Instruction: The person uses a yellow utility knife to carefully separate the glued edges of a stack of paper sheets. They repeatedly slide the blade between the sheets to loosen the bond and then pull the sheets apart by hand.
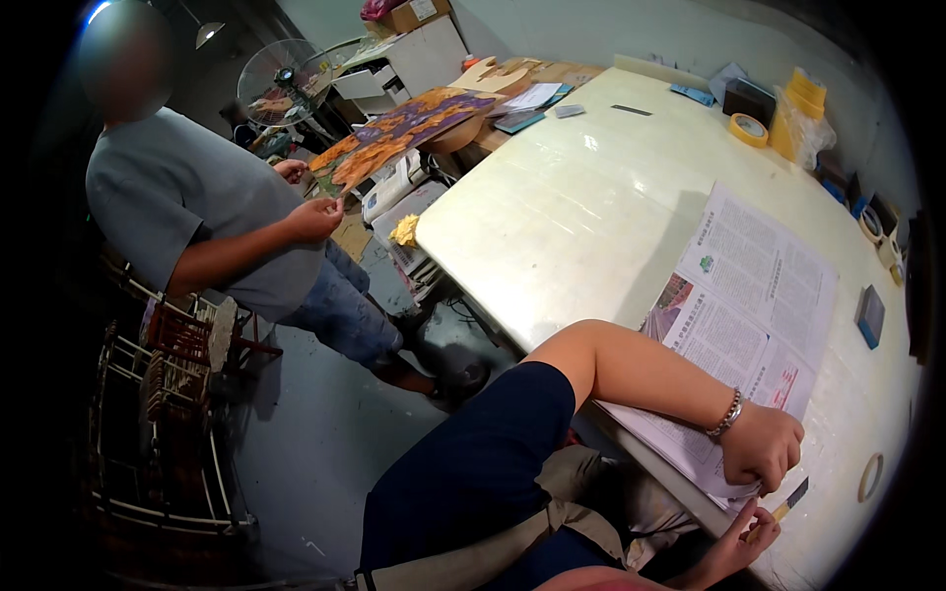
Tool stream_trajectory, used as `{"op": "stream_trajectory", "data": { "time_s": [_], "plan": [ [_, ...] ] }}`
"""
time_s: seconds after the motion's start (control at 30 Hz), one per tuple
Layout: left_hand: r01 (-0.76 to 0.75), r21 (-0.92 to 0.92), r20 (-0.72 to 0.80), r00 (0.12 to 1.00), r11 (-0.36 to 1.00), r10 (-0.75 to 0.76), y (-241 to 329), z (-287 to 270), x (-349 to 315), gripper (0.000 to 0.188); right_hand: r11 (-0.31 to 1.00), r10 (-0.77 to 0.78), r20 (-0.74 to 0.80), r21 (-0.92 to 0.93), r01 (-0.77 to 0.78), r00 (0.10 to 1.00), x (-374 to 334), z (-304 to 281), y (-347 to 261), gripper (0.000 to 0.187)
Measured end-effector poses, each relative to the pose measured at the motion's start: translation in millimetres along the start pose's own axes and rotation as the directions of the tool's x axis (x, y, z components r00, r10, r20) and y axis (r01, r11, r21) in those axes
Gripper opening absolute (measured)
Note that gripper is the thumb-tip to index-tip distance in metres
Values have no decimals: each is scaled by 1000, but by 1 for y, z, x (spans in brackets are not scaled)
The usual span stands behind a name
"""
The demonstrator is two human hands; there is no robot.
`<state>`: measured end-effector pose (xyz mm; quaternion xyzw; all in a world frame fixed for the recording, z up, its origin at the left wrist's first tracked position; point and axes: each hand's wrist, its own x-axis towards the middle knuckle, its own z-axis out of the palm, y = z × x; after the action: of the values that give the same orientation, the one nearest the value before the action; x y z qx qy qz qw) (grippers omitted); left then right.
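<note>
A stack of newspaper sheets [759, 286] lies along the near right edge of the pale table, printed side up. My left hand [763, 448], with a metal bracelet at its wrist, reaches across the sheets. Its fingers are curled down and closed on the newspaper's near corner. Just below it, my right hand [734, 545] is closed around a yellow utility knife [783, 509] with a dark flat blade end. The knife points away from me, beside the newspaper's corner. The two hands almost meet, and the left fingertips are partly hidden.
A roll of tape [870, 477] and a blue-grey block [869, 317] lie to the right. Yellow tape rolls [805, 103] are stacked at the far right corner. At the left, another person [212, 212] holds an orange and purple painted panel [409, 133], near a standing fan [285, 77].
</note>
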<state>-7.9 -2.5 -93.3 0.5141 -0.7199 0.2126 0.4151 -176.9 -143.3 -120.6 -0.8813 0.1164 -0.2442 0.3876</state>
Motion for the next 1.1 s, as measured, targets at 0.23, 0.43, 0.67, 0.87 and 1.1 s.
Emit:
{"op": "stream_trajectory", "data": {
  "time_s": [0.23,0.43,0.67,0.87,1.1],
  "plan": [
    [2,3,18,1000,1000,-2,-1,3,-2,11,999,-53,31,6,53,998,-1,-1,-4,20],
    [15,21,108,994,1000,-17,-3,3,2,11,995,-64,10,80,63,998,-4,-5,-38,13],
    [127,-45,196,974,991,-116,-9,11,-6,18,992,-108,-54,63,112,993,-5,-1,-32,11],
    [155,-35,198,969,987,-146,0,10,-6,16,995,-96,-19,19,97,995,-10,-3,-34,14],
    [205,-72,249,951,976,-182,0,-1,3,22,994,-5,-39,111,10,999,-13,0,-17,7]
  ]
}}
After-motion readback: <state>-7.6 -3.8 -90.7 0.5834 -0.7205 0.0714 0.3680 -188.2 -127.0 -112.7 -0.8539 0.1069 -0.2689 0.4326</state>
